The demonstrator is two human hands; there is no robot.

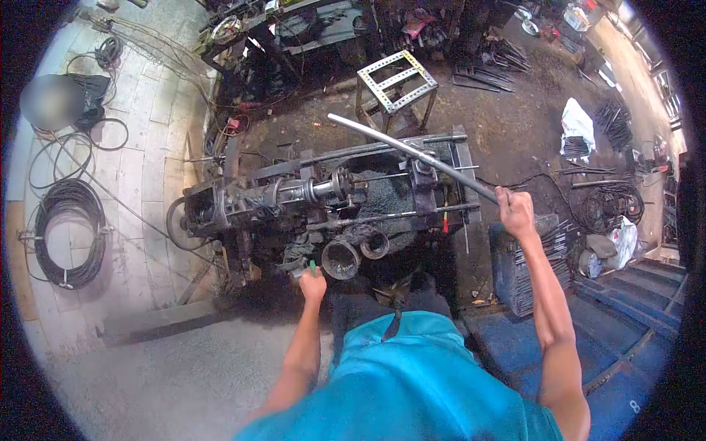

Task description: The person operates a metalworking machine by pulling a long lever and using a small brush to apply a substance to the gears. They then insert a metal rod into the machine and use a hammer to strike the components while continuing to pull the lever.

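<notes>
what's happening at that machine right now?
A person in a teal shirt stands over a grimy metalworking machine on a workshop floor. The right hand grips the end of a long metal lever that runs up and away across the machine. The left hand holds a small green-handled piece at the machine's near edge. A stack of metal rods sits on the right, and coiled cable lies on the left.

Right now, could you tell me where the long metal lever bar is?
In the head view, the long metal lever bar slants across the machine, upper centre, its near end gripped by the right hand.
</notes>
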